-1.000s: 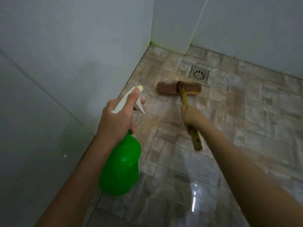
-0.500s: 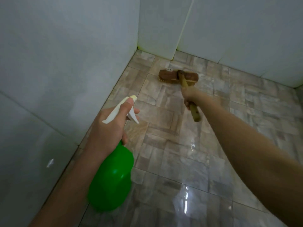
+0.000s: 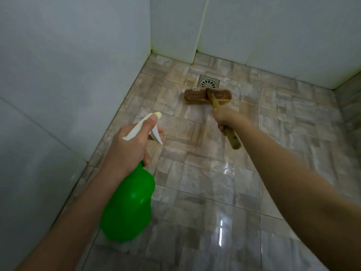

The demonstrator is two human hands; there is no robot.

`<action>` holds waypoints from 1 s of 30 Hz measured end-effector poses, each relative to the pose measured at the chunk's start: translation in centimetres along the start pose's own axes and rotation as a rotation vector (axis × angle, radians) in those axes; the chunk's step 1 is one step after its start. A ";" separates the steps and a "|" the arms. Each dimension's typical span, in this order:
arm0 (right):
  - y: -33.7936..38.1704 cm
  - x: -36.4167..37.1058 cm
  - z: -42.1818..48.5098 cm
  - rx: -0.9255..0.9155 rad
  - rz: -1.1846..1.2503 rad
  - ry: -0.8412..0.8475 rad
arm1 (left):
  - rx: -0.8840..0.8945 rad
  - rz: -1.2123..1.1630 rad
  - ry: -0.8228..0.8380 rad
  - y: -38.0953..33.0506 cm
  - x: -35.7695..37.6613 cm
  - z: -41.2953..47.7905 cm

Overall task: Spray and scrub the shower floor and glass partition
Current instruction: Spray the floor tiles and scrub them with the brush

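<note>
Square metal floor drain (image 3: 209, 82) with a round slotted grate sits near the back corner, right by the big white wall tiles (image 3: 273, 36), and there's some yellowish-green gunk (image 3: 152, 49) low in the corner seam.

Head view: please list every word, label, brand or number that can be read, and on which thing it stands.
None can be read.
On the scrub brush, a white sticker bears a dark mark, too small and blurred to read.
On the green spray bottle, no label or print shows.
</note>
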State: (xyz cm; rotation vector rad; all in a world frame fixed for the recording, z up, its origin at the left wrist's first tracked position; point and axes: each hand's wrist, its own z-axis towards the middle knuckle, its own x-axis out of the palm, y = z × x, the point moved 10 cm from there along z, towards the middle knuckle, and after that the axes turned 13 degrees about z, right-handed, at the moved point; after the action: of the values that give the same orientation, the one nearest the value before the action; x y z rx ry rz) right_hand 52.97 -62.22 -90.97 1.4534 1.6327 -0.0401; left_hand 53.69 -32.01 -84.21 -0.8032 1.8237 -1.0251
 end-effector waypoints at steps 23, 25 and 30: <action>-18.6 1.3 -13.5 0.155 0.007 -0.080 | -0.036 0.089 0.128 0.1 5.5 -1.5; -15.6 -1.6 -9.2 0.138 -0.029 -0.095 | -0.024 0.091 0.148 0.0 6.3 -1.9; -17.3 -2.7 -12.2 0.198 -0.103 -0.016 | -0.037 0.105 0.184 -0.6 7.8 -2.5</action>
State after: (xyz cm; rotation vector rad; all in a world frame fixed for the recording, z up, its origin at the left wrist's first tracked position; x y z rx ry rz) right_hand 31.65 -62.65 -91.25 1.5106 1.7280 -0.2780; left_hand 48.26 -37.98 -85.84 -0.6452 2.0237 -1.0279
